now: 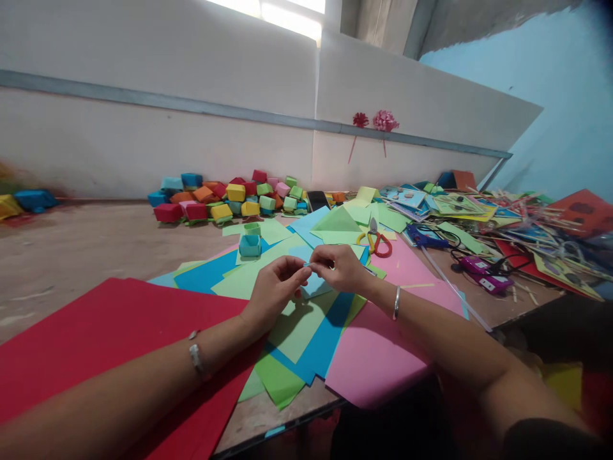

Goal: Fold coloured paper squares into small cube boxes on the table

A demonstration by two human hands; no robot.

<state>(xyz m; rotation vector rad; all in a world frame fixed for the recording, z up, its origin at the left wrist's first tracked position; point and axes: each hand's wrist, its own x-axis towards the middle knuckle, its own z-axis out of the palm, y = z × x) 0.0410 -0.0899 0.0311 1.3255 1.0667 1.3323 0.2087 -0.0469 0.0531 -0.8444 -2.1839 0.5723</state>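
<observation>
My left hand and my right hand meet over the paper pile, fingertips pinched on a small light blue paper piece between them. Its shape is mostly hidden by the fingers. Under the hands lie overlapping sheets, among them a pale green sheet and a blue sheet. Just beyond my left hand stands a small teal paper box, with a light green one behind it. Scissors with red and yellow handles lie beyond my right hand.
A large red sheet covers the left front, pink paper the right front. Many coloured paper boxes line the wall. A blue glue gun, a purple device and heaped paper crafts are at the right.
</observation>
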